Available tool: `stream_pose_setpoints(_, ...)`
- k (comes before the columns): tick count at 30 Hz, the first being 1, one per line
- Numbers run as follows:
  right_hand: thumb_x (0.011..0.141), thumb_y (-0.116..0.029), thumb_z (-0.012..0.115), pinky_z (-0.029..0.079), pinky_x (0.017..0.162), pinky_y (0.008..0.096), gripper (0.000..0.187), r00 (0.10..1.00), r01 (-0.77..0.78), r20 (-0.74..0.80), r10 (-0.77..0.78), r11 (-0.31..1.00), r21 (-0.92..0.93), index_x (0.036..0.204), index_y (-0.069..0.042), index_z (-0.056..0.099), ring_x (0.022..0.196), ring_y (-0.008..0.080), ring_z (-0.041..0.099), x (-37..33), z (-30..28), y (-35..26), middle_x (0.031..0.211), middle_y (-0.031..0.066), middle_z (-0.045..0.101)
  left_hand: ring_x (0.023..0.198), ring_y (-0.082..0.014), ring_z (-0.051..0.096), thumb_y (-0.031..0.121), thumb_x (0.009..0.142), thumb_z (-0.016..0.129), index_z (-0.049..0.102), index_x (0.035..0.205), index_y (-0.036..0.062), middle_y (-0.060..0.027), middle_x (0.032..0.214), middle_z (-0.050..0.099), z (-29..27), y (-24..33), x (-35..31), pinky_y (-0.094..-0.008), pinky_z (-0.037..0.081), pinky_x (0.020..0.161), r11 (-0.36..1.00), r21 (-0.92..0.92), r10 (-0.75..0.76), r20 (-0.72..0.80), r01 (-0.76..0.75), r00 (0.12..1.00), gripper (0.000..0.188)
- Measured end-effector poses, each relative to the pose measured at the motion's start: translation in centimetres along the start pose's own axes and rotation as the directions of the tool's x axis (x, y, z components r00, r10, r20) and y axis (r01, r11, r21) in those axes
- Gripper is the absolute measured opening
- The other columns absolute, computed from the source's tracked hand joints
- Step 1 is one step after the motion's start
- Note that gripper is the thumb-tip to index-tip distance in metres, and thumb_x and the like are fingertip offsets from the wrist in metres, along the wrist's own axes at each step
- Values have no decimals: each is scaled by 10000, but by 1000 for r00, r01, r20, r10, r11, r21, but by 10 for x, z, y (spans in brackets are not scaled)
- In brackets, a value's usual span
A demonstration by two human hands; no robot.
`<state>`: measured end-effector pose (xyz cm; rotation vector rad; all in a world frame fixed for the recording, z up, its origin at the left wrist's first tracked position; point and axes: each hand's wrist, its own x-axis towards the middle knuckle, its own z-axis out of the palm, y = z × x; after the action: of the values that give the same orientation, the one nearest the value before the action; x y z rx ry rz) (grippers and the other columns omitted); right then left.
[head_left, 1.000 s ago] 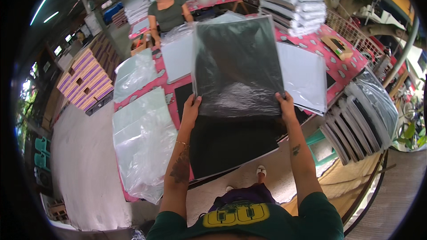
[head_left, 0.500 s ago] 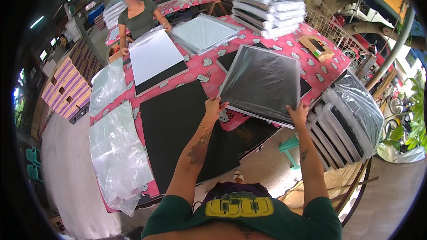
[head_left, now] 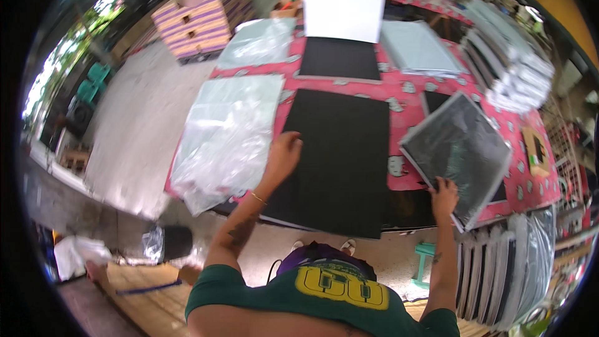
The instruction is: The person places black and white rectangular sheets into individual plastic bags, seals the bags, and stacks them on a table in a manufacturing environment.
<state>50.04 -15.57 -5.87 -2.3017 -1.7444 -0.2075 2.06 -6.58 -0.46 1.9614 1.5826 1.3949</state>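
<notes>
My right hand [head_left: 444,197] grips the near left edge of a black board in a clear plastic sleeve [head_left: 462,156], which lies turned at an angle on the right of the table. My left hand [head_left: 286,155] is over the left edge of a large black board [head_left: 340,156], its fingers loosely curled and nothing visible in them. Just left of that hand, clear plastic sleeves [head_left: 231,131] lie in a crinkled pile. Part of another black board [head_left: 437,101] shows beneath the sleeved one.
Across the pink patterned table [head_left: 399,140], a mostly cut-off person holds up a white sheet [head_left: 343,0] above a black board [head_left: 340,59]. Wrapped stacks [head_left: 518,62] stand far right; more wrapped boards [head_left: 502,268] stand near right. A green stool [head_left: 424,262] is below the table edge.
My left hand has let go of the sleeved board and moved left toward the plastic sleeves. The sleeved board has come down rightward, with my right hand on it. The view has swung left.
</notes>
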Motion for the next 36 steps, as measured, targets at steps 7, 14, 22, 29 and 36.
stream_pose_setpoints(7, 795, -175, 677, 438, 903, 397, 390, 968, 248, -155, -196, 684, 686, 1157, -70, 578, 1048, 280, 547, -28, -12, -188, 1108, 132, 577, 963, -342, 585, 267, 763, 660, 615, 1029, 82, -179, 998, 627, -216, -147, -61, -429, 457, 837, 603, 763, -322, -34, 233, 946, 328)
stream_pose_setpoints(14, 809, -125, 685, 463, 820, 276, 365, 900, -189, 92, -425, -191, 963, 1133, 4, 574, 894, 136, 586, -133, -20, -452, 1013, 78, 615, 489, -104, 388, 287, 866, 639, 521, 689, -29, -64, 503, 412, -139, -35, -17, -321, 334, 455, 959, -106, -247, 148, 264, 958, 380)
stream_pose_setpoints(22, 894, -202, 620, 476, 696, 254, 195, 854, -496, 361, -373, -381, 780, 992, -34, 601, 756, 90, 579, -75, -85, -400, 873, 17, 624, 523, -98, 482, 315, 887, 617, 523, 880, 25, -12, 600, 503, -162, 0, 5, -237, 419, 512, 765, -568, -317, 77, 303, 945, 305)
stream_pose_setpoints(29, 892, -212, 624, 502, 532, 224, 159, 942, -327, 329, -73, -428, 842, 959, -84, 558, 592, 82, 573, -68, -89, -313, 651, -25, 533, 542, -140, 392, 154, 872, 623, 578, 844, 13, -8, 594, 484, -103, 22, -29, -275, 365, 534, 894, -441, 55, 291, 83, 955, 151)
stream_pose_setpoints(36, 818, -384, 671, 435, 810, 348, 523, 939, 225, -314, 138, 442, 868, 1191, -45, 531, 975, 201, 535, -96, -101, -303, 1032, 83, 554, 858, -313, 541, 199, 834, 634, 609, 940, 66, -105, 919, 574, -86, 81, -50, -445, 426, 764, 723, 72, 660, 220, -687, 718, 172)
